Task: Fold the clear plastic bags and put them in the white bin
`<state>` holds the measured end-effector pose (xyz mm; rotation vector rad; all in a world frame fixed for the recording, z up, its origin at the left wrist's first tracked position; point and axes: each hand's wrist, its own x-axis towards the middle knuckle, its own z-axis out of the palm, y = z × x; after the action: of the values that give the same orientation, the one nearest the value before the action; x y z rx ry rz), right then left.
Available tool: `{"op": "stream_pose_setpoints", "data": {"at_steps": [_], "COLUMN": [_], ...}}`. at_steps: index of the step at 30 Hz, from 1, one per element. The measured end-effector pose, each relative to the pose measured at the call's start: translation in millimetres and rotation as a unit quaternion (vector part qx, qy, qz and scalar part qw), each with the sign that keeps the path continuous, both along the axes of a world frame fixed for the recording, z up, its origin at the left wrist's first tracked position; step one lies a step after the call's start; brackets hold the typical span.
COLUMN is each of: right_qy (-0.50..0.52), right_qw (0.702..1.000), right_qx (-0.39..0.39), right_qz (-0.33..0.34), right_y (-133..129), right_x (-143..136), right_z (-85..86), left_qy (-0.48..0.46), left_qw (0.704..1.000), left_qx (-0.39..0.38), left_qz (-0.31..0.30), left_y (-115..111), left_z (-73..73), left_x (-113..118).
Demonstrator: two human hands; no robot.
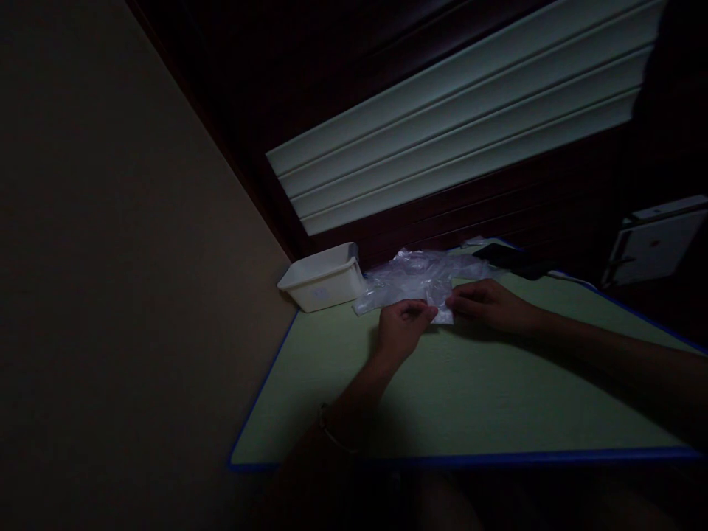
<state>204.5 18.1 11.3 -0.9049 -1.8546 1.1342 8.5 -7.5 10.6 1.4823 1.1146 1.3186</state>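
Between my hands is a small clear plastic bag, its lower edge just above the table. My left hand pinches it at the left side, thumb against fingers. On the right side, my right hand grips the same bag with bent fingers. Just behind lies a loose heap of clear plastic bags, crumpled and shiny. The dim light hides whether anything is inside the held bag.
A white plastic bin stands at the table's back left, by the wall. A dark flat object lies at the back right. The pale green table has a blue edge. Behind it is a dark panel with pale slats.
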Motion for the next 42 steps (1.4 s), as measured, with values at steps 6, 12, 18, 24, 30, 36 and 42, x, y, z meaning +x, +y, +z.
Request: {"op": "stream_pose_setpoints", "data": {"at_steps": [6,12,18,24,30,36,42], "right_qy": [-0.006,-0.010,-0.010,0.000,0.017,0.022,0.026], "right_qw": [1.000,1.000,1.000,1.000,0.999,0.999,0.999], "right_qx": [0.020,-0.009,-0.017,-0.027,-0.038,-0.027,-0.016], "right_qz": [0.006,0.010,0.010,-0.001,0.015,0.000,-0.018], "right_y": [-1,-6,-7,-7,-4,-2,1], "right_x": [-1,-2,-2,-4,-3,-4,-3], "right_z": [3.4,7.4,8.8,10.8,6.0,3.7,1.3], "left_qy": [-0.027,-0.054,-0.053,-0.061,-0.080,-0.075,-0.059], "left_qw": [0.999,0.998,0.998,0.998,0.996,0.996,0.997], "left_qx": [-0.027,-0.032,-0.018,-0.025,-0.030,-0.017,-0.008], "left_qz": [-0.004,-0.010,-0.013,-0.020,-0.038,-0.048,-0.057], "left_y": [2,4,5,6,3,2,4], "left_z": [-2.3,-3.1,-4.5,-6.8,-5.1,-6.5,-11.0], "left_x": [-1,-1,-1,0,1,2,0]}}
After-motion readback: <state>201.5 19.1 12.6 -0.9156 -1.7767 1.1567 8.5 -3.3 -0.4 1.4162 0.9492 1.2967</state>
